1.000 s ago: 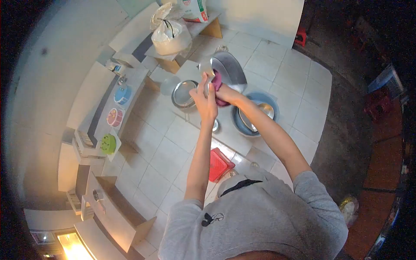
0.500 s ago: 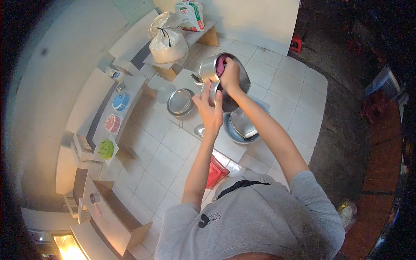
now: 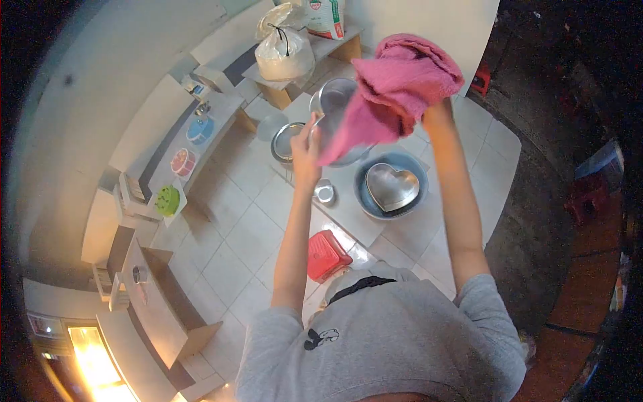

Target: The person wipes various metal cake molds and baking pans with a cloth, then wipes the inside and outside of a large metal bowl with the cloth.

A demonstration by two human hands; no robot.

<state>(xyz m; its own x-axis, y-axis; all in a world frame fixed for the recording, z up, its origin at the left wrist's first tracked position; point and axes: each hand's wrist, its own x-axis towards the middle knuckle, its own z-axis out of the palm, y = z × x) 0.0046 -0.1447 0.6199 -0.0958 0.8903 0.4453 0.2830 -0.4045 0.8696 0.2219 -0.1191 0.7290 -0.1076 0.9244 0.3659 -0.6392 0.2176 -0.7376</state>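
Observation:
A pink cloth (image 3: 408, 84) hangs unfolded from my right hand (image 3: 439, 115), raised on the right; the cloth hides most of the fingers. My left hand (image 3: 308, 151) grips the near left edge of a large metal pan (image 3: 331, 107), which the cloth partly covers. Below and to the right, a heart-shaped metal pan (image 3: 392, 187) lies in a blue-grey basin (image 3: 365, 201). Just left of my left hand sits a round metal sieve or pan (image 3: 284, 142). A small white cup (image 3: 325, 193) stands near my left forearm.
A red plastic stool (image 3: 328, 256) is close to my body. Blue, pink and green cakes (image 3: 167, 200) line the left shelf. A tied plastic bag (image 3: 284, 57) and a printed sack (image 3: 326, 19) rest on the back bench. A low white table (image 3: 355, 224) holds the basin.
My right hand has come out of the metal pan and moved right and up with the pink cloth, which is now spread out. My left hand stays at the pan, slightly further left.

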